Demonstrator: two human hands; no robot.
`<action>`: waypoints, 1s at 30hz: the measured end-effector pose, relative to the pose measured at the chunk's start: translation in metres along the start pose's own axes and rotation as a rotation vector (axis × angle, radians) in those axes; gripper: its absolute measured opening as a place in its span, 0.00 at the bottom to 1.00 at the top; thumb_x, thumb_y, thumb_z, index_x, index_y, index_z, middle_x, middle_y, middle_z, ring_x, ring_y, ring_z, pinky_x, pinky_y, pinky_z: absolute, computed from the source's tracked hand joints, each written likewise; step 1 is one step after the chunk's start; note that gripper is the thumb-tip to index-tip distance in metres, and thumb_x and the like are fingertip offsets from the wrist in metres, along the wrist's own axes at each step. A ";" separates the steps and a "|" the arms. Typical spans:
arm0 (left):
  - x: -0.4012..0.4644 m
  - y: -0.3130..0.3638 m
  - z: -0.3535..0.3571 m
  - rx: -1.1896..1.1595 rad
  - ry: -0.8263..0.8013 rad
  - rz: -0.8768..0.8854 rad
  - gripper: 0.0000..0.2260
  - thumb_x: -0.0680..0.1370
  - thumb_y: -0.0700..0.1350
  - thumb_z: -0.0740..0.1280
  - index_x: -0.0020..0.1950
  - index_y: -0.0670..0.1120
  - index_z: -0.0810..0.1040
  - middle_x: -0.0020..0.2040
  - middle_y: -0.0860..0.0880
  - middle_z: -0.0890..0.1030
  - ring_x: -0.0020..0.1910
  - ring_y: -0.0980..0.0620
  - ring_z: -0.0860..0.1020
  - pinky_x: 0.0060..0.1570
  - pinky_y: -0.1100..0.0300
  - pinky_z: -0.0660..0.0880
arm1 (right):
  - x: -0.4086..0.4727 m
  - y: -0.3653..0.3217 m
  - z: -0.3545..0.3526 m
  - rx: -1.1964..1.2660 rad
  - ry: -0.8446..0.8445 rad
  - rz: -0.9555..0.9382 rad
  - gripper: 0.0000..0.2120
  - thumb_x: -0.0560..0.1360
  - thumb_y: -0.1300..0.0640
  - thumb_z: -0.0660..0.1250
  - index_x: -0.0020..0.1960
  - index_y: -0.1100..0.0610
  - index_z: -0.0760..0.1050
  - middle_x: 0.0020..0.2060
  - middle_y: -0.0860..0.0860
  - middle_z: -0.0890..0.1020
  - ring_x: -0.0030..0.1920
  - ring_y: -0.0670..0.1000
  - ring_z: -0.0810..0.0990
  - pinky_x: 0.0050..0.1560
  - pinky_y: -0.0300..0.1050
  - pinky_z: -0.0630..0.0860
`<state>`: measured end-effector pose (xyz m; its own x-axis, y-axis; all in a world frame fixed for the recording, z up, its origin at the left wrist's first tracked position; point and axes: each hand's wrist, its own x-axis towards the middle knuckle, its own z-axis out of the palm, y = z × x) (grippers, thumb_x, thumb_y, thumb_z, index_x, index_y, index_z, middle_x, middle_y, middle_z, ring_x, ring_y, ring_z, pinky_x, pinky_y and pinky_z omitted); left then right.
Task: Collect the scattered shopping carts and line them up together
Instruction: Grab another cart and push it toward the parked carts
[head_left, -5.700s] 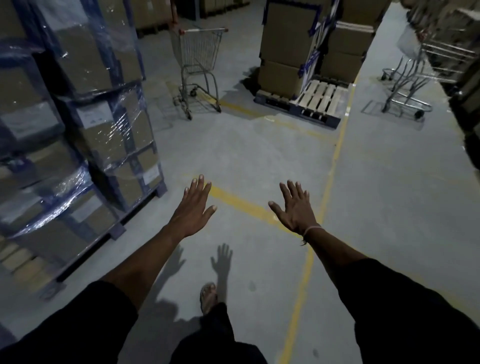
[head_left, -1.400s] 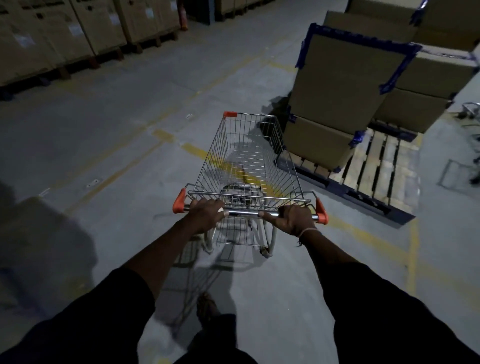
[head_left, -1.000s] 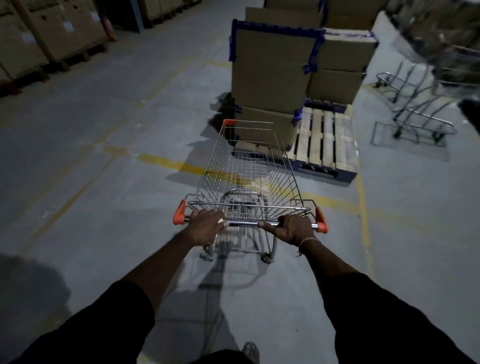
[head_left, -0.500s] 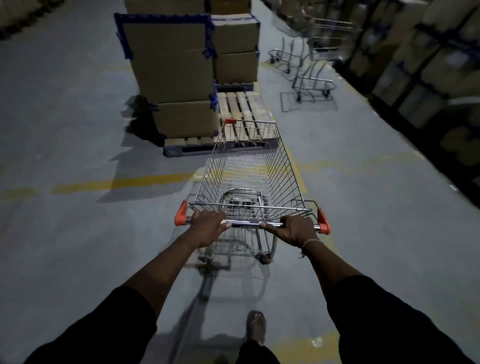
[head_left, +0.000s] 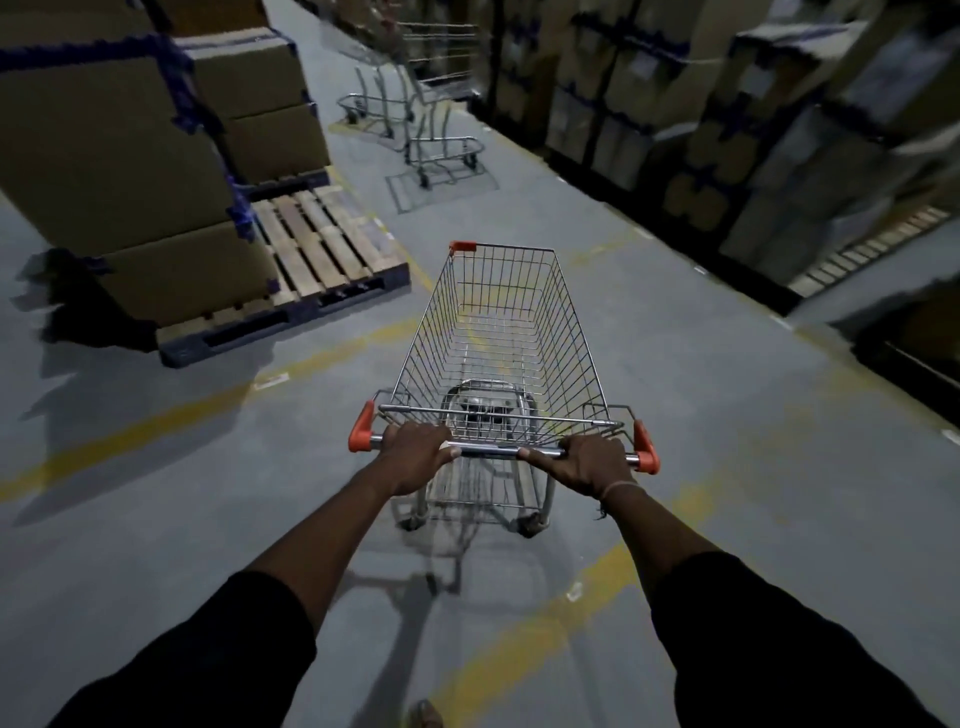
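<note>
A wire shopping cart (head_left: 498, 332) with orange corner caps stands right in front of me, its basket empty. My left hand (head_left: 415, 454) grips the left part of its handle bar. My right hand (head_left: 589, 462) grips the right part. Farther down the aisle, ahead and slightly left of the cart's nose, a group of other shopping carts (head_left: 421, 98) stands together by the right-hand racks, blurred in the dim light.
A wooden pallet (head_left: 317, 249) with stacked cardboard boxes (head_left: 130, 156) lies to the left of the aisle. Racks of wrapped boxes (head_left: 753, 130) line the right side. Yellow lines (head_left: 156, 421) cross the grey concrete floor.
Both hands took the cart's handle and swung it to the right. The pallet has slid to the left and the group of carts is now ahead and nearer.
</note>
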<state>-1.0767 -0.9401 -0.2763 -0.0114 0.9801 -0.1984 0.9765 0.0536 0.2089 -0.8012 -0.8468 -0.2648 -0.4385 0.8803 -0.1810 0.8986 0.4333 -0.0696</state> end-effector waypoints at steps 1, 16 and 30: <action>0.005 0.012 0.001 0.005 -0.005 0.020 0.17 0.83 0.60 0.56 0.62 0.50 0.73 0.58 0.46 0.80 0.59 0.40 0.76 0.57 0.46 0.65 | -0.007 0.012 0.000 0.004 0.001 0.019 0.41 0.65 0.14 0.46 0.32 0.52 0.70 0.29 0.52 0.78 0.35 0.54 0.79 0.39 0.44 0.72; 0.062 0.221 0.039 0.046 -0.066 0.347 0.17 0.83 0.61 0.55 0.60 0.52 0.73 0.56 0.46 0.81 0.57 0.41 0.77 0.56 0.46 0.67 | -0.137 0.200 0.011 0.069 -0.001 0.335 0.48 0.56 0.12 0.32 0.30 0.52 0.69 0.26 0.50 0.75 0.33 0.54 0.78 0.36 0.45 0.68; 0.097 0.413 0.076 0.116 -0.066 0.640 0.17 0.83 0.61 0.55 0.61 0.51 0.74 0.57 0.46 0.81 0.57 0.40 0.77 0.54 0.46 0.66 | -0.256 0.341 0.022 0.133 0.036 0.620 0.48 0.61 0.12 0.37 0.33 0.52 0.75 0.29 0.50 0.77 0.35 0.53 0.78 0.48 0.48 0.76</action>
<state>-0.6587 -0.8379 -0.2819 0.5893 0.7977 -0.1283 0.8030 -0.5608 0.2016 -0.3822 -0.9290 -0.2641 0.1655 0.9670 -0.1940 0.9792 -0.1845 -0.0843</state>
